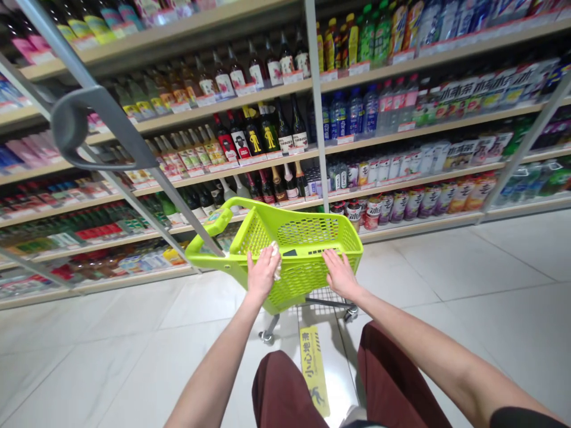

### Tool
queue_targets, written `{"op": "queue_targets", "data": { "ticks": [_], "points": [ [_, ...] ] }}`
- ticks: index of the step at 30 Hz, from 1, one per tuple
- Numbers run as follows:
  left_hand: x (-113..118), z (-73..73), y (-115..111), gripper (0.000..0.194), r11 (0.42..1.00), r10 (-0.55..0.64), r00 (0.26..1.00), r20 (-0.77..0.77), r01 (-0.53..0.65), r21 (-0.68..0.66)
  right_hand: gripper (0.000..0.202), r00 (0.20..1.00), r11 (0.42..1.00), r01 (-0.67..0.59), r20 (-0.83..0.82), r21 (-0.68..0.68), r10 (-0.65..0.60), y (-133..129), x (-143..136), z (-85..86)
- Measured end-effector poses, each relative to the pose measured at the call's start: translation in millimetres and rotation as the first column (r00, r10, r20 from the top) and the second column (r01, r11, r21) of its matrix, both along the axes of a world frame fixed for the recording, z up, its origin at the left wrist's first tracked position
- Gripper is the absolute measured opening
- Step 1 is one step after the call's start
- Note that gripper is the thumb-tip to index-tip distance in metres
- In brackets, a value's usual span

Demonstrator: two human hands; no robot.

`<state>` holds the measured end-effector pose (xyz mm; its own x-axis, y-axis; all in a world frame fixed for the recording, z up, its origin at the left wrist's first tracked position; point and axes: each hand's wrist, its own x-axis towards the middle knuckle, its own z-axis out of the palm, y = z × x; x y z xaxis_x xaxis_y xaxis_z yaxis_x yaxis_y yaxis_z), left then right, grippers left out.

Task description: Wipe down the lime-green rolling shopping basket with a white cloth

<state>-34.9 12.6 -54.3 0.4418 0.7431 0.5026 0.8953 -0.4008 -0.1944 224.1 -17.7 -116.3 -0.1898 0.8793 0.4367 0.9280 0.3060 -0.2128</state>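
Note:
A lime-green shopping cart (pixel 298 285) stands side-on in front of me, its handle end to the left. With closed fingers my left hand (pixel 262 272) holds a crumpled whitish cloth (pixel 277 261) against the cart's near upper rim. Farther right on the same rim rests my right hand (pixel 341 273), fingers spread over the edge and nothing seen in it. Inside the basket, a dark patch and small dark slots show on green plastic. A grey pole with a looped grey handle (pixel 71 128) slants down behind the cart's handle end.
Shelves (pixel 223 163) of bottles and cartons run behind the cart. Pale tiles (pixel 178 356) cover the floor. A yellow floor sticker (pixel 314 368) lies between my knees, below the cart. The cart's wheels (pixel 266 337) rest on the tiles.

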Motion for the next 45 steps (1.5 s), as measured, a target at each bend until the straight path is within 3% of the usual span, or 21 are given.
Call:
{"op": "queue_targets", "data": {
  "ticks": [3,7,12,16,20,24,32,36,39,42,45],
  "points": [
    [25.2,-5.7,0.1,0.039,0.997,-0.059,0.997,-0.039,0.057,-0.05,0.065,0.999,0.999,-0.039,-0.03,-0.02,0.038,-1.1,-13.5,8.2],
    [26.7,-3.0,1.2,0.044,0.997,-0.067,0.997,-0.038,0.065,-0.048,0.063,0.986,0.995,-0.101,-0.133,0.003,0.1,-3.0,-25.7,23.1],
    [43.3,-3.8,2.9,0.051,0.992,-0.08,0.997,0.006,0.081,-0.1,0.061,0.907,0.949,-0.298,-0.278,0.105,0.316,-1.0,-59.9,47.8],
    [43.2,0.8,-1.6,0.06,0.989,-0.044,0.999,-0.013,0.042,-0.143,0.061,0.892,0.943,-0.323,-0.306,0.081,0.332,9.9,-80.6,56.1],
    [21.6,6.1,-11.2,0.069,0.987,-0.057,0.991,-0.124,0.037,-0.158,0.048,0.938,0.967,-0.244,-0.236,0.075,0.255,19.5,-89.1,54.2],
    [15.3,2.9,-19.3,0.061,0.992,-0.037,0.983,-0.179,0.014,-0.127,0.033,0.961,0.977,-0.171,-0.196,0.126,0.193,26.8,-99.3,51.9],
    [14.2,-0.1,-18.1,0.061,0.993,0.094,0.986,-0.138,-0.103,-0.063,0.036,0.953,0.95,-0.272,-0.095,0.151,0.288,29.5,-82.9,35.1],
    [16.2,1.1,-17.2,0.06,0.988,0.119,0.983,-0.14,-0.131,-0.08,0.06,0.96,0.964,-0.218,-0.144,0.15,0.239,25.6,-85.3,31.5],
    [17.3,2.5,-17.5,0.06,0.987,0.121,0.982,-0.145,-0.134,-0.084,0.052,0.97,0.978,-0.153,-0.17,0.14,0.176,32.3,-88.6,30.0],
    [16.6,4.4,-17.6,0.059,0.988,0.107,0.983,-0.152,-0.122,-0.09,0.04,0.973,0.974,-0.182,-0.117,0.134,0.198,43.2,-78.5,23.7],
    [15.9,5.7,-17.5,0.059,0.989,0.099,0.984,-0.149,-0.113,-0.091,0.039,0.97,0.97,-0.201,-0.109,0.138,0.216,47.8,-51.5,12.6]
  ]
}}
